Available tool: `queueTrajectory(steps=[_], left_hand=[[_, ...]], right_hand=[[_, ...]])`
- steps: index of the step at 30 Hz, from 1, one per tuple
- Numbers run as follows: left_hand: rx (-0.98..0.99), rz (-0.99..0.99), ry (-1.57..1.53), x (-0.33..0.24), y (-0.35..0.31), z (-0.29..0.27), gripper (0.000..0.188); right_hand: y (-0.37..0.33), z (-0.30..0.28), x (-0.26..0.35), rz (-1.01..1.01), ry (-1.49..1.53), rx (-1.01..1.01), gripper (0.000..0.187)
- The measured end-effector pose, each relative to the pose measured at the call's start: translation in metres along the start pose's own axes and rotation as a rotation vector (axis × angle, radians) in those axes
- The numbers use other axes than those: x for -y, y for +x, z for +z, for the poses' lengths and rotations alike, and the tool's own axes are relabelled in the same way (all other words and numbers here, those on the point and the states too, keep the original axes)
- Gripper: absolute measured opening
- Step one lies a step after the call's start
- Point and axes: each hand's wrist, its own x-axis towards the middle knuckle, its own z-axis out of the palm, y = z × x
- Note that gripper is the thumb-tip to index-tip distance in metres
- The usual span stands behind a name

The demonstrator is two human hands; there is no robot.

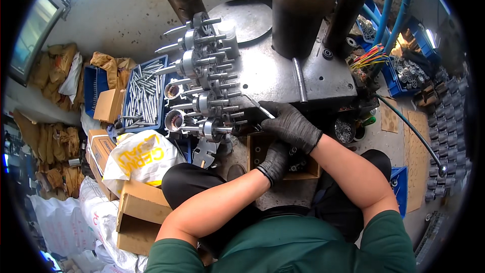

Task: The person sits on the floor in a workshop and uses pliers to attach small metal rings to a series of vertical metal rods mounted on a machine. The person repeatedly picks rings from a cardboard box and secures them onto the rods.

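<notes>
My right hand (293,125), in a dark grey glove, is closed around a slim, pointed metal tool (261,107) at the front edge of the press table (252,73). The tool's thin end points up and to the left. Below it, my gloved left hand (275,162) reaches into an open cardboard box (300,176) holding small dark round parts. Its fingers are largely hidden, so I cannot tell what they hold. Left of the tool, several shafts with metal rings (204,102) lie in a row along the table edge, beside two round housings with copper windings (175,120).
A thick press ram (302,20) and a loose metal bar (299,81) are on the table. Blue bins with metal shafts (143,96) and small parts (411,73) flank it. Cardboard boxes (144,202) and white sacks (60,220) crowd the left; a hose (417,131) hangs right.
</notes>
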Motion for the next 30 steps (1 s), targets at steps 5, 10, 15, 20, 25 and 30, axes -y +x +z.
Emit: queueTrajectory(steps=[5,10,15,20,25,30], left_hand=[[0.016,0.095,0.362,0.018,0.014,-0.010,0.048],[0.035,-0.148,-0.407,0.023,0.021,-0.005,0.044],[-0.067,-0.278,-0.596,-0.002,0.009,0.006,0.041],[0.027,0.137,0.779,0.069,0.034,-0.012,0.037],[0.133,0.097,1.187,-0.011,0.010,-0.011,0.034],[0.021,0.043,-0.557,-0.035,0.003,-0.023,0.026]], right_hand=[[-0.003,0.000,0.018,0.062,0.029,0.029,0.049],[0.010,0.004,-0.002,-0.018,-0.119,0.012,0.057],[0.012,0.013,-0.021,-0.086,-0.307,-0.057,0.069],[0.012,0.007,-0.021,0.248,0.783,0.386,0.050],[-0.013,-0.001,0.006,0.124,0.768,0.180,0.046],[-0.045,-0.044,0.023,-0.051,0.399,-0.044,0.064]])
